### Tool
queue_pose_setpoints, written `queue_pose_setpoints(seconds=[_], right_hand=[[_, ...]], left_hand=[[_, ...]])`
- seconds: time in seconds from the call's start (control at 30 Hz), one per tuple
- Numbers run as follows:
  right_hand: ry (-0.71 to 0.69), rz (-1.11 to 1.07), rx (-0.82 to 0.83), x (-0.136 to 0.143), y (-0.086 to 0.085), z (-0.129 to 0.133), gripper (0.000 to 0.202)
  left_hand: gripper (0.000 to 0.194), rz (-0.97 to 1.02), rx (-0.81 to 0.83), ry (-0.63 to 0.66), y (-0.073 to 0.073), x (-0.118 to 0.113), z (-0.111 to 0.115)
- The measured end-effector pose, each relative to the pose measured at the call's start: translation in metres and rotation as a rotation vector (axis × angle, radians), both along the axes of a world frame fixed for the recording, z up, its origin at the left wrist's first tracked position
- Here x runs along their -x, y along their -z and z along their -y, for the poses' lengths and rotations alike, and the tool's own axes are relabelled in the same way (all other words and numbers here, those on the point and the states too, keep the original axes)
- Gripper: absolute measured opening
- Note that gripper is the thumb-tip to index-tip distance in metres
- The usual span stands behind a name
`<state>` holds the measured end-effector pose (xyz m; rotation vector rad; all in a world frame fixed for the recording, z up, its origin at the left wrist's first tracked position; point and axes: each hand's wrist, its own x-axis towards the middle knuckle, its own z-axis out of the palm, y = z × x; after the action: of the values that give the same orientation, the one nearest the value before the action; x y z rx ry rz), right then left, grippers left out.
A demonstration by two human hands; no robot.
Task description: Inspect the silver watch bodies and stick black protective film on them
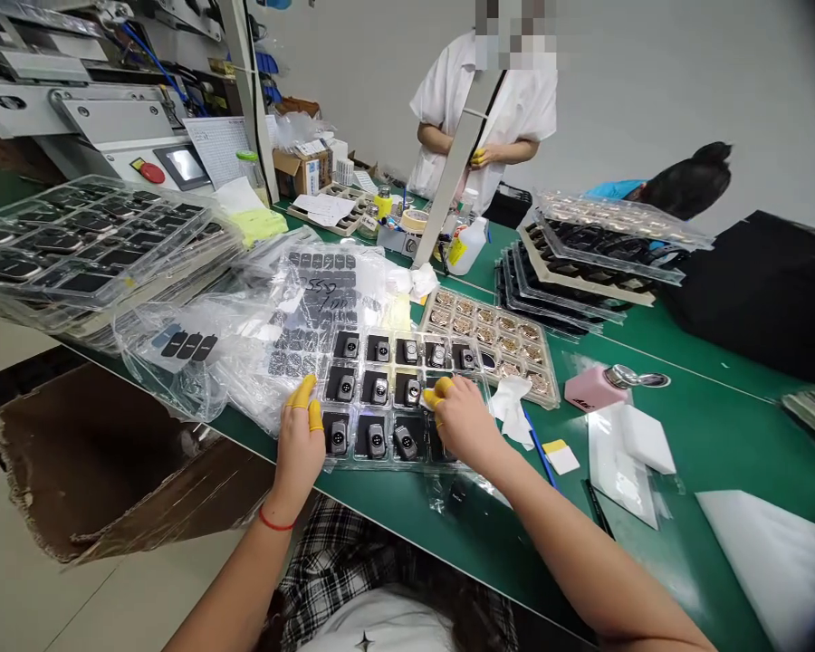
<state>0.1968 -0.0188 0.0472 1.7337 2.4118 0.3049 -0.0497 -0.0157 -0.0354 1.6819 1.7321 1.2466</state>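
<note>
A clear plastic tray (380, 465) lies before me, its black-lined compartments holding several grey smartwatch bodies (377, 440). Yellow finger covers sit on some fingertips of both hands. Beside the tray's left edge, my left hand (302, 435) has its covered fingers stretched and apart, with nothing seen in them. Over the tray's right part, my right hand (465, 417) has its fingers pinched close to a watch body (411, 391) in the middle row. A small pale bit shows at those fingertips, too small to name. This hand hides some compartments beneath it.
Behind lies a tray of gold-toned round parts (509, 330). Stacked trays stand left (88, 235) and right (577, 263). A pink pump bottle (594, 388), white wipe (512, 407), and plastic bags (244, 362) surround the tray. A co-worker (482, 118) stands opposite, beyond a post (458, 172).
</note>
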Motion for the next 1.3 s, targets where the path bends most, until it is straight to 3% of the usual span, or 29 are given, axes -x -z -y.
queue_pose_setpoints(seconds=[0.13,0.3,0.43,0.53,0.63,0.77,0.87,1.0,1.13,1.3], right_hand=[[0.102,0.011,-0.048,-0.020,0.000,-0.003,0.028],[0.040,0.041,0.012,-0.020,0.017,0.001,0.024],[0.037,0.053,0.014,-0.038,0.008,0.014,0.022],[0.134,0.061,-0.047,-0.060,0.000,0.014,0.025],[0.180,0.074,-0.063,-0.071,0.005,0.012,0.027],[0.130,0.097,-0.014,-0.069,0.015,0.022,0.024],[0.106,0.105,0.002,-0.072,0.008,0.029,0.024],[0.160,0.091,-0.061,-0.080,-0.007,0.000,0.030],[0.199,0.090,-0.073,-0.080,-0.002,-0.039,0.031],[0.184,0.113,-0.040,-0.081,-0.001,-0.037,0.027]], left_hand=[[0.045,-0.009,0.003,-0.003,0.000,0.000,0.000],[0.045,-0.021,0.004,-0.015,0.000,-0.001,-0.001],[0.045,-0.034,0.014,-0.026,0.000,0.000,-0.001],[0.045,-0.057,-0.003,-0.033,0.000,-0.001,-0.002],[0.045,-0.077,-0.020,-0.031,0.000,-0.001,-0.002],[0.044,-0.081,-0.021,-0.041,0.000,-0.001,-0.003],[0.045,-0.088,0.000,-0.045,0.000,-0.001,-0.002],[0.046,-0.086,0.049,-0.033,-0.004,-0.002,-0.001],[0.046,-0.075,0.073,-0.041,-0.007,-0.003,-0.001],[0.044,-0.069,0.044,-0.042,-0.007,-0.005,-0.001]])
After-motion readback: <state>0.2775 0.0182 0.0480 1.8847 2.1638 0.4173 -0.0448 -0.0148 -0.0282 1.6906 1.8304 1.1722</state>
